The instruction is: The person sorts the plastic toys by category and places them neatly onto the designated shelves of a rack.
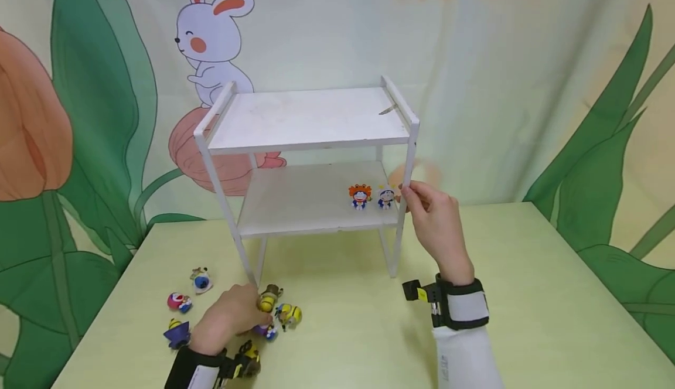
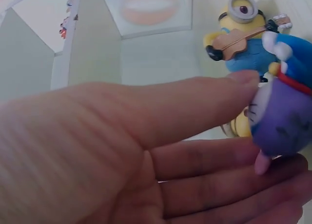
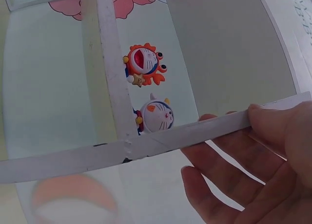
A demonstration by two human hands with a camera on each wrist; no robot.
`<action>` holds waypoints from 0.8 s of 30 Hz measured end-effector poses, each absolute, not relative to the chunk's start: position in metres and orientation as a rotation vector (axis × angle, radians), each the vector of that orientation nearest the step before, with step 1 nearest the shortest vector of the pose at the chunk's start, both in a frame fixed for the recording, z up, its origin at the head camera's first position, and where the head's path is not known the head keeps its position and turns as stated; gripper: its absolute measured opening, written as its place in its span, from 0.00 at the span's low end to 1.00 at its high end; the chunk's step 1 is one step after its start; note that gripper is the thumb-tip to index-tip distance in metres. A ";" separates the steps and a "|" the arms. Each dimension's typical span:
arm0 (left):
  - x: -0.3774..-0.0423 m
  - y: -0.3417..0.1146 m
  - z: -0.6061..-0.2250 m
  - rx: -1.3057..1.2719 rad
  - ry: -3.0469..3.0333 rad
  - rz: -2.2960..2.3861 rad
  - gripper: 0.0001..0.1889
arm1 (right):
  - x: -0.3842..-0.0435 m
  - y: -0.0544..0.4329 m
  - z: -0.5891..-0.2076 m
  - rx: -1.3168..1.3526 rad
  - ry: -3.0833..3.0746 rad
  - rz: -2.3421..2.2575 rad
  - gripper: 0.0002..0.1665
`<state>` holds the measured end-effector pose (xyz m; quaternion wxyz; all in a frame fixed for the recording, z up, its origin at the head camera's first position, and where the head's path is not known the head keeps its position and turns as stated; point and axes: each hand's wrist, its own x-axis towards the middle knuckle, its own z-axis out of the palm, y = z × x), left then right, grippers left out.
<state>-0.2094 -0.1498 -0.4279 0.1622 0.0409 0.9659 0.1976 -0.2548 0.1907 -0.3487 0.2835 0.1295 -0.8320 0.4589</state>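
Observation:
My left hand (image 1: 229, 317) is low on the table and pinches a small purple-hooded cat figurine (image 2: 285, 117) with a blue body between thumb and fingers. Beside it are a yellow minion with a guitar (image 2: 241, 39) and another minion figurine (image 1: 268, 300). With thumb and fingers my right hand (image 1: 436, 222) grips the right front post (image 3: 224, 131) of a white two-tier shelf (image 1: 311, 116). On its lower board, near that post, stand a figurine in an orange crab hood (image 1: 360, 196) and a white-hooded figurine (image 1: 386, 197).
Left of my left hand lie a red-hooded figurine (image 1: 179, 302), a minion in dark blue (image 1: 177, 334) and a white-and-blue figurine (image 1: 201, 280). A black-and-yellow figurine (image 1: 249, 358) is close by the left wrist. A printed rabbit curtain (image 1: 474, 84) hangs behind the table.

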 end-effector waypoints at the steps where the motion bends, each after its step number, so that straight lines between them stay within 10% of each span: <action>1: -0.210 -0.150 -0.427 0.114 2.749 0.564 0.14 | -0.255 0.191 -0.348 0.344 -2.231 1.228 0.15; 24: -0.205 -0.169 -0.392 0.163 2.785 0.588 0.09 | -0.257 0.194 -0.346 0.376 -2.256 1.225 0.15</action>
